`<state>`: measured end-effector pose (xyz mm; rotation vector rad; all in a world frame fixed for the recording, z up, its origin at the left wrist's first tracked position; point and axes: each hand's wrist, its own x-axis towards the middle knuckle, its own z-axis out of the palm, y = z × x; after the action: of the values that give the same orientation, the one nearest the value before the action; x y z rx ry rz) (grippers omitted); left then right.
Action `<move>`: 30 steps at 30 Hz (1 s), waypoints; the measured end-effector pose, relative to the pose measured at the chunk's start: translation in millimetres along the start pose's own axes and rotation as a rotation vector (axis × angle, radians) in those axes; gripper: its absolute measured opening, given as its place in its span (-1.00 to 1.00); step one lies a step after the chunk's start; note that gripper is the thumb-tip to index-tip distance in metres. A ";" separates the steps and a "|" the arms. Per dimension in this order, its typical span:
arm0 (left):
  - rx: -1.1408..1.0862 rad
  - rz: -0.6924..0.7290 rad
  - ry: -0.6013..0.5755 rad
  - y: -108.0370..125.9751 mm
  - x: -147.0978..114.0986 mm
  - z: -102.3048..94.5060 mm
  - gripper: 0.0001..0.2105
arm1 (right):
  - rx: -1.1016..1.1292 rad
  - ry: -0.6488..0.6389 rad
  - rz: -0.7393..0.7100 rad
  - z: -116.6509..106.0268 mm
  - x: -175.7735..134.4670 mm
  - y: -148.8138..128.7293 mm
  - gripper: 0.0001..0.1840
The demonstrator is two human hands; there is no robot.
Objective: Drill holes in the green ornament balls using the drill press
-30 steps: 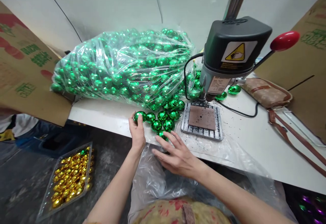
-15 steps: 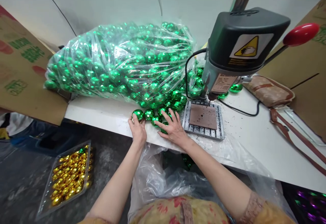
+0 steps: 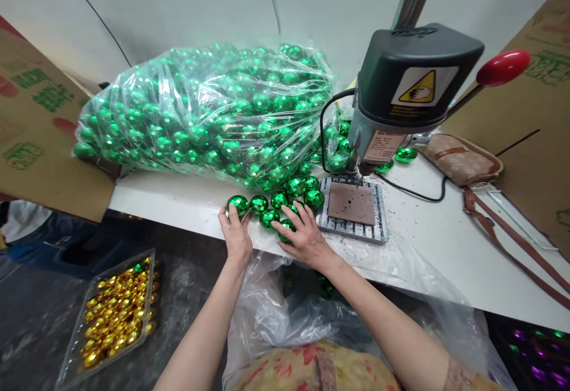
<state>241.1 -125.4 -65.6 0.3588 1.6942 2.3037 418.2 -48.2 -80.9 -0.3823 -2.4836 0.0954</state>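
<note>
Several shiny green faceted disco-ball baubles lie loose at the table's front. My left hand (image 3: 237, 238) is at the leftmost bauble (image 3: 238, 204), fingers apart against its near side rather than closed round it. My right hand (image 3: 307, 239) spreads its fingers over the right part of the cluster, partly hiding a bauble (image 3: 285, 231). Between the hands are more baubles, one of them a green bauble (image 3: 269, 219). Behind them a large clear plastic bag (image 3: 200, 112) bulges with the same baubles. To the right stands a bench drill press (image 3: 414, 82) over a slotted metal base (image 3: 380, 231) with a brown plate (image 3: 351, 204).
Dark shavings dot the white table (image 3: 427, 248). A brown handbag (image 3: 463, 156) and cardboard box (image 3: 534, 94) are at right; another box (image 3: 40, 124) is at left. A clear tray (image 3: 149, 314) of gold baubles sits lower left. Plastic sheeting (image 3: 267, 302) hangs over the front edge.
The view has shifted slightly. My left hand has drawn back a little from the top of the leftmost bauble toward its near side. My right hand stays over the cluster.
</note>
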 end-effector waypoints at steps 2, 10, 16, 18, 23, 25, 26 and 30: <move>-0.011 0.018 0.024 -1.4 -6.5 1.6 -0.56 | 0.000 0.013 -0.001 -0.3 -2.8 -0.6 -0.45; 0.029 0.018 0.046 1.1 -13.4 7.0 -0.56 | 0.012 0.016 -0.021 -1.3 -4.9 -3.5 -0.38; 0.113 0.026 0.040 10.1 -14.2 3.9 -0.54 | 0.010 0.019 -0.052 -4.4 -6.7 -8.0 -0.39; 0.130 0.026 0.041 13.3 -14.9 2.1 -0.53 | 0.011 0.031 -0.061 -6.2 -7.3 -9.6 -0.41; 0.223 0.168 0.058 18.4 -14.1 -2.5 -0.47 | 0.023 0.085 -0.092 -19.0 -13.3 -7.7 -0.43; 0.285 0.242 0.033 17.3 -14.0 -3.6 -0.47 | 0.026 0.097 -0.107 -26.6 -18.4 -4.3 -0.45; 0.314 0.273 0.021 16.0 -14.4 -3.9 -0.47 | 0.026 0.101 -0.114 -29.9 -21.1 -2.7 -0.46; 0.380 0.325 0.036 10.0 -19.5 -3.1 -0.48 | 0.018 0.113 -0.138 -34.4 -29.3 -2.0 -0.52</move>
<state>257.6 -137.8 -57.9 0.7185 2.2378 2.1908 460.5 -59.4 -69.5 -0.2017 -2.3879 0.0385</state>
